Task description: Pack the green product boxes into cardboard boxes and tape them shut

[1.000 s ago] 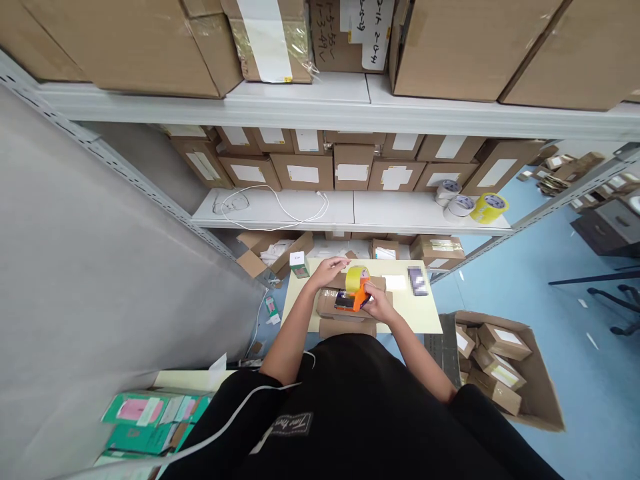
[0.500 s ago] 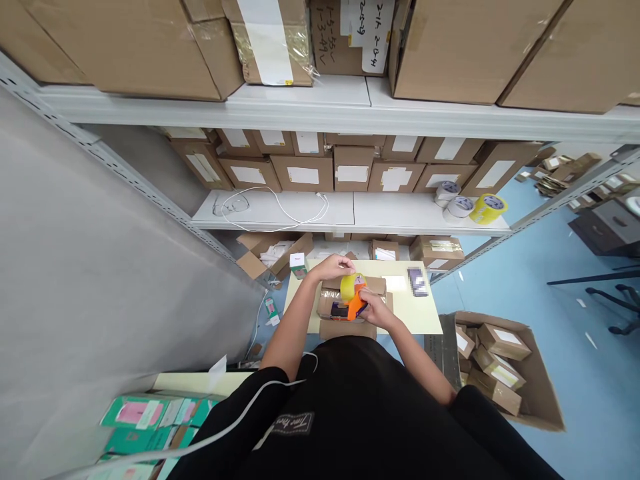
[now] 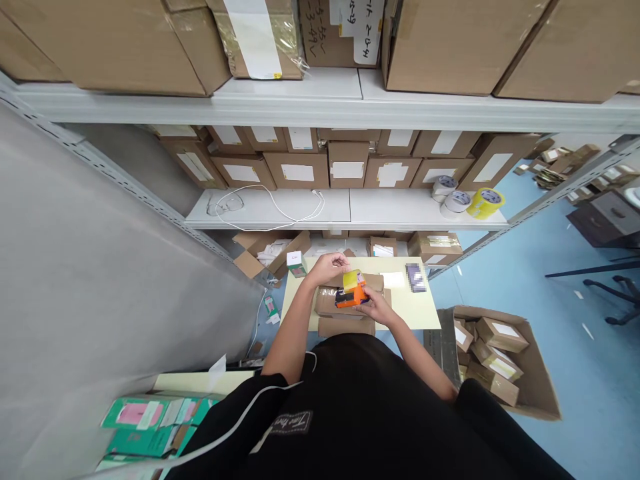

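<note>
My right hand (image 3: 376,305) grips an orange tape dispenser (image 3: 356,295) that carries a roll of yellow tape (image 3: 352,280). Just left of the roll is my left hand (image 3: 330,268), its fingers pinched at the tape's edge; whether a strip of tape is between them is too small to make out. Beneath both hands a cardboard box (image 3: 325,301) lies on the pale yellow tabletop (image 3: 415,313), with flaps spread to the back and front. Shiny clear tape shows on its left part.
A small green and white box (image 3: 297,264) stands at the table's left corner. Tape rolls (image 3: 456,203) and a white cable (image 3: 280,210) lie on the shelf above. An open carton of small boxes (image 3: 500,360) stands on the floor at right. A grey wall (image 3: 100,267) closes the left.
The tape dispenser has turned in my right hand, its black front end now pointing left and higher over the box. My left hand stays near the roll. The view has shifted slightly.
</note>
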`<state>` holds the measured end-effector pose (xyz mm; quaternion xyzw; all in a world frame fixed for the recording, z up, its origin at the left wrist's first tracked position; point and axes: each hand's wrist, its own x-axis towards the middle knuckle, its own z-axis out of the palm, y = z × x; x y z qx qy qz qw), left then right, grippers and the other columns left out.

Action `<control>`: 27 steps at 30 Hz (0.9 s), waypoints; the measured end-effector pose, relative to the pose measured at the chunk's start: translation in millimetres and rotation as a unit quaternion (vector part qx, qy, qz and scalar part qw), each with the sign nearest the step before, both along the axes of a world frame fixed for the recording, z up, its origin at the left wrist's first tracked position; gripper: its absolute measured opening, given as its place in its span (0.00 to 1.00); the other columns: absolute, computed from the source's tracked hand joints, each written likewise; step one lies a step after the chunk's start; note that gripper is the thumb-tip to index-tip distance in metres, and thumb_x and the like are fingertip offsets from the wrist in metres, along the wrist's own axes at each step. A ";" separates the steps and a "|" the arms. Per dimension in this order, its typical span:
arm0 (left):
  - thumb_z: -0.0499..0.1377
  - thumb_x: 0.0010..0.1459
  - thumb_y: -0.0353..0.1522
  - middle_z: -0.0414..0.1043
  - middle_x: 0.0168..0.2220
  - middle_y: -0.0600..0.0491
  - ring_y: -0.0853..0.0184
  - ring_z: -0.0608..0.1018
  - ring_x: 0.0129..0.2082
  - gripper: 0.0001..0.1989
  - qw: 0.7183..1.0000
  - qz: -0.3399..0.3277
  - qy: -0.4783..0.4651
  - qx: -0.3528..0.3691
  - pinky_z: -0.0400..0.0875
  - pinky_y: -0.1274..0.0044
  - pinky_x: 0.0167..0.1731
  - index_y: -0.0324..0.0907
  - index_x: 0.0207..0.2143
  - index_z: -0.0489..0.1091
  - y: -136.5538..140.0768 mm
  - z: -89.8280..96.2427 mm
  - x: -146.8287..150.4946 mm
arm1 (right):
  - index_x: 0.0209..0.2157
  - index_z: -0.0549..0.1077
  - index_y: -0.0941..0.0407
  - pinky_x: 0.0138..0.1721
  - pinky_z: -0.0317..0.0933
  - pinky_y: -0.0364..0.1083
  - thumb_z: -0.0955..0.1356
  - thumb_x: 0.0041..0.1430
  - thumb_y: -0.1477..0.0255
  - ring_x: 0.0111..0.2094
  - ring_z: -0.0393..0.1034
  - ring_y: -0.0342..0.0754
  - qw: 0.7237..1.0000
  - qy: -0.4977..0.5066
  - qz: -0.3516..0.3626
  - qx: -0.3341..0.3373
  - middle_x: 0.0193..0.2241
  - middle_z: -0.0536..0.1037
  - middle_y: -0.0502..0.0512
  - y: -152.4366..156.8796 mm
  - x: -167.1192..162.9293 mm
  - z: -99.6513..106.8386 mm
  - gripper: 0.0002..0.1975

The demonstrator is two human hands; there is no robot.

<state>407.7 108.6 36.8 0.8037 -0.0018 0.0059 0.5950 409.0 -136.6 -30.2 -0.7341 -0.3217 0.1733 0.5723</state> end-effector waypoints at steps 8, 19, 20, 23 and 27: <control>0.67 0.54 0.41 0.80 0.31 0.52 0.64 0.79 0.33 0.12 0.986 0.148 -0.024 0.067 0.73 0.74 0.37 0.42 0.30 0.78 32.3 16.3 -4.2 | 0.45 0.77 0.52 0.42 0.68 0.51 0.73 0.60 0.51 0.39 0.73 0.55 0.997 0.065 -0.022 -0.046 0.38 0.79 0.54 -38.7 -6.0 -20.7 0.21; 0.66 0.53 0.39 0.82 0.34 0.50 0.62 0.81 0.35 0.10 0.950 0.294 0.073 0.070 0.75 0.71 0.40 0.42 0.32 0.79 46.4 -67.4 -43.0 | 0.24 0.72 0.52 0.28 0.56 0.46 0.71 0.56 0.42 0.25 0.66 0.49 0.980 -0.007 -0.082 -0.181 0.21 0.73 0.50 -19.3 47.5 -26.5 0.27; 0.65 0.53 0.38 0.83 0.34 0.50 0.61 0.82 0.35 0.09 0.945 0.306 0.088 0.073 0.75 0.71 0.41 0.42 0.32 0.79 50.6 -77.1 -47.1 | 0.22 0.71 0.52 0.27 0.55 0.46 0.71 0.55 0.41 0.24 0.65 0.48 0.979 -0.008 -0.074 -0.192 0.19 0.72 0.49 -11.2 52.4 -31.4 0.28; 0.64 0.52 0.36 0.83 0.34 0.49 0.60 0.82 0.37 0.07 0.929 0.337 0.143 0.058 0.76 0.69 0.42 0.42 0.29 0.79 62.6 -107.5 -59.0 | 0.17 0.67 0.51 0.26 0.52 0.46 0.71 0.52 0.38 0.21 0.62 0.47 0.974 -0.028 -0.053 -0.219 0.15 0.67 0.48 13.5 60.4 -45.8 0.32; 0.65 0.48 0.32 0.81 0.29 0.49 0.59 0.82 0.35 0.03 0.911 0.373 0.178 0.010 0.76 0.67 0.42 0.42 0.23 0.76 71.5 -147.8 -73.8 | 0.19 0.72 0.51 0.30 0.57 0.46 0.72 0.52 0.38 0.26 0.70 0.51 0.948 -0.060 -0.043 -0.310 0.19 0.75 0.54 41.1 58.9 -51.5 0.31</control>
